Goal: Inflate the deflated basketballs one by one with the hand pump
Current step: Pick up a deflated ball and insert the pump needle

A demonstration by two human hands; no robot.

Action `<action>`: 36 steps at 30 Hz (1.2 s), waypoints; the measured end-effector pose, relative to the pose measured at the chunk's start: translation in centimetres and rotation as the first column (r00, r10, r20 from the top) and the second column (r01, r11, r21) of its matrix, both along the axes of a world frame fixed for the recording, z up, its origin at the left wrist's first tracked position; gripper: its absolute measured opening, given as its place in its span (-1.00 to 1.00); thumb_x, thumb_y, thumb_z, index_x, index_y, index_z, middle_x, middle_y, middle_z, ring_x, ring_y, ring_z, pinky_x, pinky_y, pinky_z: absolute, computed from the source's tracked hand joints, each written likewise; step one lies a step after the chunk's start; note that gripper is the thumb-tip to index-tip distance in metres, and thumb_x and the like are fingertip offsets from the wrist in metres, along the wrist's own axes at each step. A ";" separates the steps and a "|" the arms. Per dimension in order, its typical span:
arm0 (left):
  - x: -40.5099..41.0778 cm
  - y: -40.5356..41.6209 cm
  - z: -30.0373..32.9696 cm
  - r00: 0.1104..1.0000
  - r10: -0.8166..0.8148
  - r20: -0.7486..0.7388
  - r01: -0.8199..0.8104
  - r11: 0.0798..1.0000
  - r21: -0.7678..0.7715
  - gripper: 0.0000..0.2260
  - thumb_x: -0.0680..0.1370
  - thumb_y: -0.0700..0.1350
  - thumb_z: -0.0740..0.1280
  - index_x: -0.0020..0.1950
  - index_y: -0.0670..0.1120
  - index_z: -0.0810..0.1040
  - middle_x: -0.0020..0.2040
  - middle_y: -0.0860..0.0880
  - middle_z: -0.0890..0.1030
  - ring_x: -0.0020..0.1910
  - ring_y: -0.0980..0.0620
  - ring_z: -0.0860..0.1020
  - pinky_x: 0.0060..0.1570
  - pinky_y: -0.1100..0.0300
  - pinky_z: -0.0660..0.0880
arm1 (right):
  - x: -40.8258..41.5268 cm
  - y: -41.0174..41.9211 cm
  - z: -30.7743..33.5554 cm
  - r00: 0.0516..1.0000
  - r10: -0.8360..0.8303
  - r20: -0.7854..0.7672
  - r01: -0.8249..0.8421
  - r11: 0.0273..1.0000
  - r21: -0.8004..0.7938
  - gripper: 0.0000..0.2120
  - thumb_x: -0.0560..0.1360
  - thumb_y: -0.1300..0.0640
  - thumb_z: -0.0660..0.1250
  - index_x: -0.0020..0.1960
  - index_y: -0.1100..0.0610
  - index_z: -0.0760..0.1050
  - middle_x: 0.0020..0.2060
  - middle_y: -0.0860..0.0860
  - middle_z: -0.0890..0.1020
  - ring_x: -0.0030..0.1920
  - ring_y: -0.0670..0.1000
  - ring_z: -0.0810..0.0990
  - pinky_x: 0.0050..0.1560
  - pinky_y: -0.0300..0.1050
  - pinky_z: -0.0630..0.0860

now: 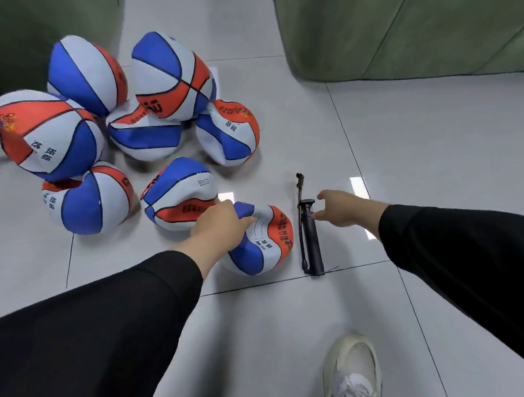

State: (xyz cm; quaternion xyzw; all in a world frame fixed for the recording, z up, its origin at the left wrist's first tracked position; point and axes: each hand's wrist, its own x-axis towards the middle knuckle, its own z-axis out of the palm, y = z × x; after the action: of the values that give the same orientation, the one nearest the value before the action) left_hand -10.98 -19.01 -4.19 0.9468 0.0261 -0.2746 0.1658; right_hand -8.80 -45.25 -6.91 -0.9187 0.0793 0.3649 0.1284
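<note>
Hand pump (310,238) flat on tile floor (434,159), long axis approx 12–6 o'clock, T-handle at 12 end, hose alongside. R hand (341,207) just at pump's 3 o'clock, near handle end; fingers and thumb spread, tips about touching barrel, not yet closed. L hand (222,223) grips nearest deflated basketball (264,243), which lies at pump's 9 o'clock. Judgement: R hand is nearer, so it takes pump. Other balls (147,119) piled at 10–11 o'clock.

bare floor (435,165) right of pump (310,238), basketball pile (123,129) crowding left, green sofa (412,23) behind
</note>
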 end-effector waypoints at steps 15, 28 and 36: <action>0.6 0.0 -3.3 0.974 -0.095 0.207 0.116 0.989 -0.091 -0.40 0.64 0.17 0.34 0.62 0.03 0.26 0.67 -0.03 0.11 0.56 -0.09 0.24 0.45 0.00 0.33 | 2.3 2.9 -8.7 0.886 -0.452 -0.104 0.464 0.861 0.207 -0.45 0.56 0.22 0.35 0.44 0.24 0.17 0.17 0.21 0.54 -0.06 0.13 0.49 -0.12 -0.02 0.50; 4.1 -3.9 5.1 0.913 0.407 0.007 -0.302 0.688 -0.660 -0.57 0.72 0.10 0.19 0.55 -0.04 0.41 0.39 -0.01 0.54 0.36 0.02 0.48 0.25 0.18 0.37 | 4.9 4.8 4.9 0.856 -0.380 0.351 0.091 0.779 0.620 -0.56 0.50 0.26 0.34 0.28 -0.08 0.36 -0.06 0.05 0.55 -0.27 0.01 0.54 -0.22 -0.09 0.50; 3.2 -3.2 8.7 0.831 0.554 -0.047 -0.348 0.452 -0.821 -0.76 0.72 0.02 0.18 0.01 0.02 0.60 0.01 -0.10 0.68 0.03 -0.08 0.66 0.13 -0.15 0.63 | -0.3 10.6 9.3 0.847 -0.388 0.363 0.001 0.685 0.728 -0.78 0.61 0.09 0.35 0.24 -0.05 0.45 -0.10 -0.15 0.63 -0.17 -0.22 0.57 -0.16 -0.33 0.45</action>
State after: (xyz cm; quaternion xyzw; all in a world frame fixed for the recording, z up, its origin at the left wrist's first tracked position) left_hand -7.81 -22.26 4.48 0.7493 0.1324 -0.0910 0.6424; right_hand -9.12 -34.66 2.36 -0.8454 -0.0003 0.1051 0.5237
